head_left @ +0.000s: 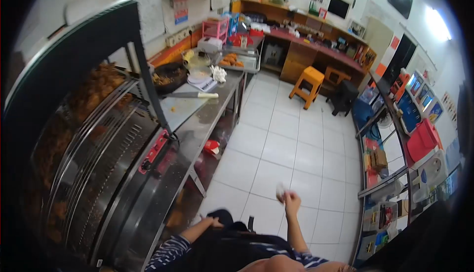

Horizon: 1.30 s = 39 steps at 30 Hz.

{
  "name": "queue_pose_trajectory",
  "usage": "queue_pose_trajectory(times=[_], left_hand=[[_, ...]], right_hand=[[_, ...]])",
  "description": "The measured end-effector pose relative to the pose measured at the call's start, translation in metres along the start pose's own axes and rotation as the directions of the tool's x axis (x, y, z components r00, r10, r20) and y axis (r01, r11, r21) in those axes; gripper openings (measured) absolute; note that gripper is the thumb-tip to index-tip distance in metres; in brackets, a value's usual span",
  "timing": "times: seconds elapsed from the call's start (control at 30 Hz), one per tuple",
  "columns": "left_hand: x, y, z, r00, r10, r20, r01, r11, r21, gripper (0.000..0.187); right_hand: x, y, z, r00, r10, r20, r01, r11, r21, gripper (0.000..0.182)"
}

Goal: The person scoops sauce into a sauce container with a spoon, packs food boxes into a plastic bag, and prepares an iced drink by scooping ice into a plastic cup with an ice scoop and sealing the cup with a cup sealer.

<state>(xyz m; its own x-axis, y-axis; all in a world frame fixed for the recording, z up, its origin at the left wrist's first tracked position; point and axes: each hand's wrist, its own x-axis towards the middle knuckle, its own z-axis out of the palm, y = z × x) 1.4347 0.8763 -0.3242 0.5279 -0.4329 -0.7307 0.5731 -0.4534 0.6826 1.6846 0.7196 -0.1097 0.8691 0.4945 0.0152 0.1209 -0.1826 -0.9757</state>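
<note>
My right hand is raised over the white tiled floor, its fingers pinched on a small, blurred, pale and brown thing that I cannot make out. Low in front of my body, my left hand is closed beside dark cloth; what its fingers hold, if anything, is hidden. Both hands are apart, and neither touches the steel counter.
At the left stands a heated display case with fried food. The steel counter bears a knife, a dark pan and a tray. An orange stool and a black stool stand ahead; shelves line the right.
</note>
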Motion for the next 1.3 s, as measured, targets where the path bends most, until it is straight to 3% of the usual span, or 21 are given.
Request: queue_pose_trajectory(times=[0.13,0.27,0.33,0.37,0.43,0.47,0.5,0.6,0.63,0.7,0.77,0.87,0.93,1.0,1.07,1.1,1.13,1.2,1.23,1.27,1.3], left_hand=[[-0.020,0.033,-0.133,0.978,-0.200,-0.064,0.195,0.978,-0.081,0.063],[-0.052,0.035,-0.262,0.882,-0.443,-0.159,0.423,0.894,-0.145,0.064],[-0.058,0.048,-0.330,0.818,-0.541,-0.196,0.516,0.840,-0.167,0.064],[-0.051,0.049,-0.373,0.812,-0.584,0.000,0.582,0.809,-0.078,0.063],[0.019,-0.022,-0.418,0.791,-0.610,0.033,0.610,0.792,0.015,0.060],[0.043,-0.029,-0.476,0.758,-0.650,0.056,0.643,0.759,0.098,0.056],[0.040,-0.010,-0.510,0.815,-0.580,-0.010,0.560,0.783,0.269,0.045],[0.049,0.032,-0.600,0.865,-0.498,-0.068,0.480,0.778,0.405,0.035],[0.051,0.043,-0.619,0.918,-0.273,-0.287,0.395,0.679,0.619,0.027],[0.060,0.070,-0.675,0.922,-0.170,-0.347,0.359,0.712,0.604,0.028],[0.070,0.100,-0.739,0.929,-0.053,-0.366,0.286,0.729,0.621,0.032],[0.078,0.149,-0.846,0.933,0.017,-0.358,0.226,0.748,0.624,0.027],[0.117,0.157,-0.914,0.925,-0.155,-0.345,0.337,0.754,0.563,0.026],[0.089,0.220,-0.976,0.849,-0.321,-0.419,0.496,0.756,0.427,0.025],[0.101,0.222,-1.031,0.892,-0.335,-0.302,0.428,0.840,0.332,0.039],[0.079,0.239,-1.058,0.952,-0.210,-0.224,0.285,0.876,0.388,0.039],[0.057,0.253,-1.081,0.986,-0.078,-0.146,0.135,0.891,0.434,0.039],[0.073,0.224,-1.122,0.973,0.013,-0.232,0.065,0.944,0.325,0.036],[0.040,0.232,-1.148,0.891,0.183,-0.414,-0.122,0.978,0.170,0.027],[0.016,0.231,-1.175,0.743,0.297,-0.601,-0.332,0.942,0.055,0.021],[0.007,0.214,-1.208,0.579,0.271,-0.769,-0.450,0.893,-0.025,0.026]], right_hand=[[0.170,-0.032,0.099,0.991,-0.042,0.127,-0.003,0.943,0.333,0.017],[0.295,-0.051,0.157,0.984,-0.033,0.176,-0.047,0.902,0.429,0.017],[0.345,-0.044,0.160,0.989,0.059,0.136,-0.110,0.908,0.404,0.017],[0.370,-0.041,0.156,0.988,0.115,0.101,-0.146,0.909,0.391,0.018],[0.407,-0.030,0.139,0.983,0.183,0.001,-0.170,0.916,0.364,0.018],[0.426,-0.019,0.126,0.980,0.187,-0.061,-0.154,0.924,0.349,0.019],[0.443,-0.007,0.111,0.970,0.187,-0.154,-0.127,0.935,0.332,0.019],[0.485,0.033,0.070,0.860,0.271,-0.432,-0.165,0.949,0.268,0.016],[0.499,0.060,0.054,0.826,0.273,-0.493,-0.167,0.954,0.248,0.015],[0.554,0.086,0.042,0.794,0.250,-0.554,-0.148,0.964,0.223,0.014],[0.617,0.081,0.035,0.714,0.438,-0.547,-0.215,0.880,0.424,0.015],[0.770,0.112,0.045,0.755,0.269,-0.598,-0.130,0.955,0.265,0.018],[0.871,0.066,0.091,0.870,0.193,-0.454,-0.062,0.956,0.286,0.018],[0.979,0.040,0.145,0.940,0.108,-0.324,-0.044,0.979,0.198,0.015],[1.073,-0.002,0.214,0.993,-0.014,-0.119,0.030,0.991,0.132,0.017],[1.121,-0.018,0.248,0.996,-0.088,-0.010,0.088,0.996,0.034,0.019],[1.163,-0.036,0.288,0.985,-0.154,0.078,0.144,0.982,0.125,0.020],[1.223,-0.100,0.370,0.968,-0.108,0.226,0.049,0.967,0.252,0.019],[1.257,-0.117,0.412,0.947,-0.140,0.289,0.041,0.945,0.323,0.019],[1.284,-0.130,0.452,0.922,-0.172,0.346,0.025,0.920,0.392,0.020],[1.308,-0.145,0.490,0.906,-0.202,0.373,0.037,0.914,0.404,0.019]])
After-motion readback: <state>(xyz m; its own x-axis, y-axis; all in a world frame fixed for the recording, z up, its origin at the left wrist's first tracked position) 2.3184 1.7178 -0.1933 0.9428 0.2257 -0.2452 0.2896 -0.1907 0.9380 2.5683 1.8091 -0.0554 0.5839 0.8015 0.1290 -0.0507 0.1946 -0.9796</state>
